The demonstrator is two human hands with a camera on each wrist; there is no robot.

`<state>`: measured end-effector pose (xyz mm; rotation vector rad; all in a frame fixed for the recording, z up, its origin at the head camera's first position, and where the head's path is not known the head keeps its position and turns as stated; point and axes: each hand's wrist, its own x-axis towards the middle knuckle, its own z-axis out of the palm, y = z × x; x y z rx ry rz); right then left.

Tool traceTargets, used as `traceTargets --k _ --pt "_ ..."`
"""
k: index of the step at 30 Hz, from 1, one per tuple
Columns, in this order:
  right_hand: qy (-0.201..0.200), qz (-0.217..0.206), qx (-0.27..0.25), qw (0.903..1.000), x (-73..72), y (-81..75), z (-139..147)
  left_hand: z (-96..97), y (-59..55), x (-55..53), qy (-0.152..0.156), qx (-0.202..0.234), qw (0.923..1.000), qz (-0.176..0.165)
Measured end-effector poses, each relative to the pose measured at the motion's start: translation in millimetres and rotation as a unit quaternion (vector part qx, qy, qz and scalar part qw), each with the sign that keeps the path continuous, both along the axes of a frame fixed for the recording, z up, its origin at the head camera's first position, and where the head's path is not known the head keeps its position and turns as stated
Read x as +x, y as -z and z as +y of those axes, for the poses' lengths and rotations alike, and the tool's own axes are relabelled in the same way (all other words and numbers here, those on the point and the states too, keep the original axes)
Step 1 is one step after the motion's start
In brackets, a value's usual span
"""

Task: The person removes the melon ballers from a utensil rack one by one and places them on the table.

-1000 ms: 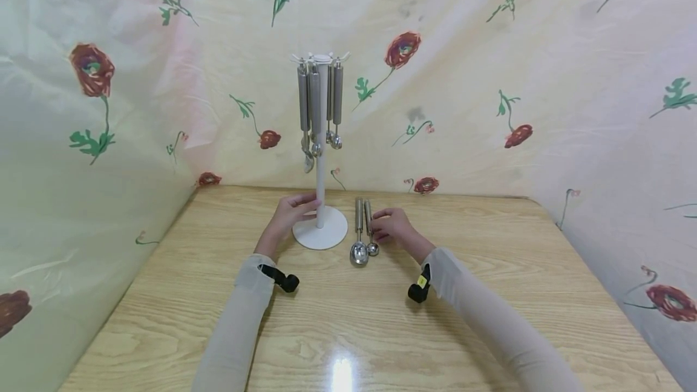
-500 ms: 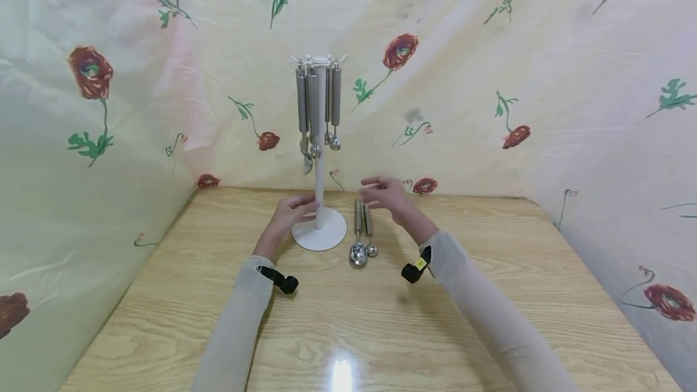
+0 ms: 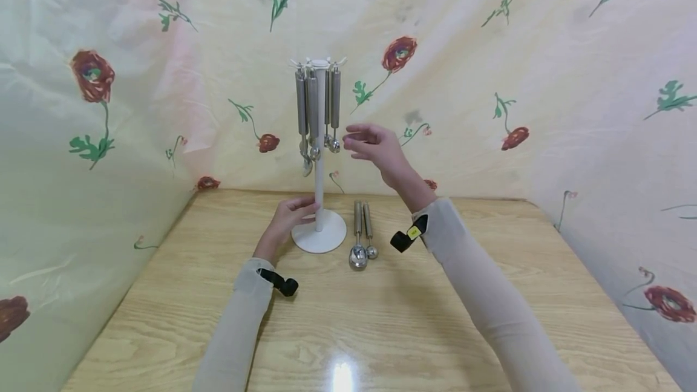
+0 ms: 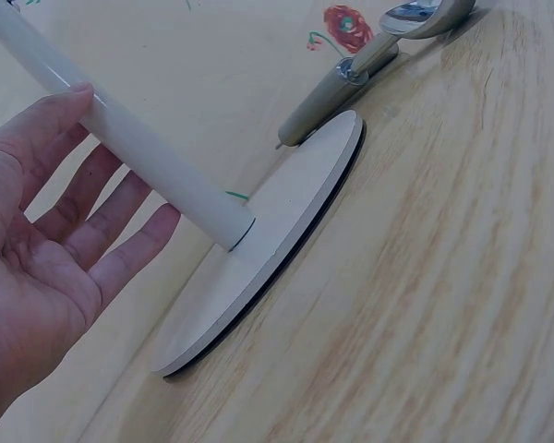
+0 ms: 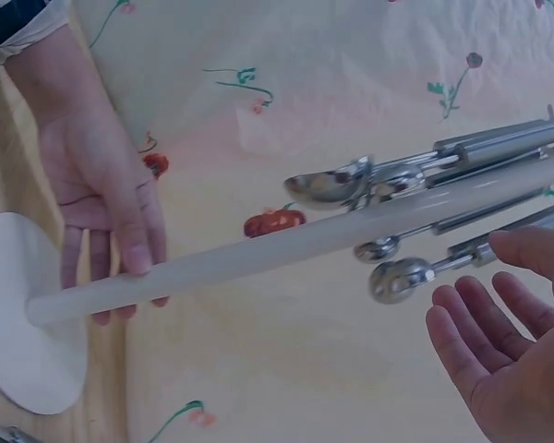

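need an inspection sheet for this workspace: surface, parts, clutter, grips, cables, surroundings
Surface: wood-grain table, light glare on the near part.
Job's things: white stand upright, metal utensils hanging from its top; larger scoop and smaller scoop lying beside it.
Clutter: nothing seen.
Left grip: holds the stand low down.
Right grip: fingers loosely bent, holding nothing, near the hanging utensils; contact unclear.
Cables: nothing seen.
Surroundings: floral sheeting behind and at both sides.

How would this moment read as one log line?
left hand: holds white stand; right hand: empty, near hanging utensils; two utensils: lying on table
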<state>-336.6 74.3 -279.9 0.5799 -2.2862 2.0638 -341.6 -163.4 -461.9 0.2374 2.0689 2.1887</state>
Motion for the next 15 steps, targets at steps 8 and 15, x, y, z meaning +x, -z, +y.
traceTargets --k 8,15 --pt "0.001 0.025 -0.007 0.9997 -10.4 -19.3 -8 0.0 2.0 1.2 0.003 0.000 0.9999 0.011" --pt "-0.025 0.020 -0.006 0.9995 -20.4 -23.7 -10 1.1 2.7 0.2 -0.002 0.000 0.9999 0.015"
